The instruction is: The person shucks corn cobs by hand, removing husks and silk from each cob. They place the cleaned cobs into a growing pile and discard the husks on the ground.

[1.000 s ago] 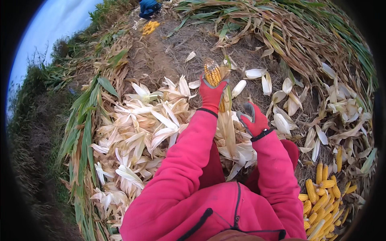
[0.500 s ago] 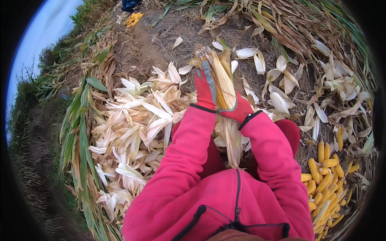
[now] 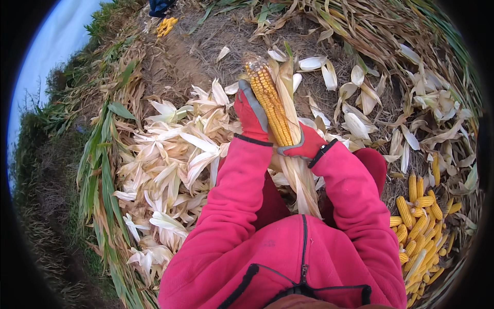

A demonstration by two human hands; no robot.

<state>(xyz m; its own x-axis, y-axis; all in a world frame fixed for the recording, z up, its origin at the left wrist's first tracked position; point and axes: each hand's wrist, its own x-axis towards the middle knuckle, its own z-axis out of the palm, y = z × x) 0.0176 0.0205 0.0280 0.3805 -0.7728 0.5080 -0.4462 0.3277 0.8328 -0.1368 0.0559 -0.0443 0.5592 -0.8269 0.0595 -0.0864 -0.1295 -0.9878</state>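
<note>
A large ear of corn (image 3: 271,100) slants away from me, its yellow kernels bare along the upper face and its tip discoloured. Dry pale husk (image 3: 284,85) still wraps its right side, and peeled husk leaves (image 3: 299,180) hang below toward my lap. My left hand (image 3: 250,110), in a red and grey glove, is closed against the ear's left side, with its fingertips partly hidden. Gloved the same way, my right hand (image 3: 307,141) grips the husk and the ear's lower end.
A heap of stripped husks (image 3: 170,149) lies to the left, with loose husks (image 3: 357,126) to the right. Husked yellow ears (image 3: 419,226) are piled at lower right. Cut stalks (image 3: 105,175) border the ground; a smaller pile of ears (image 3: 166,26) lies far off.
My left hand has slid down and left off the top of the ear, so more kernels show. The husk is pulled further to the right, and the hanging leaves have swung right.
</note>
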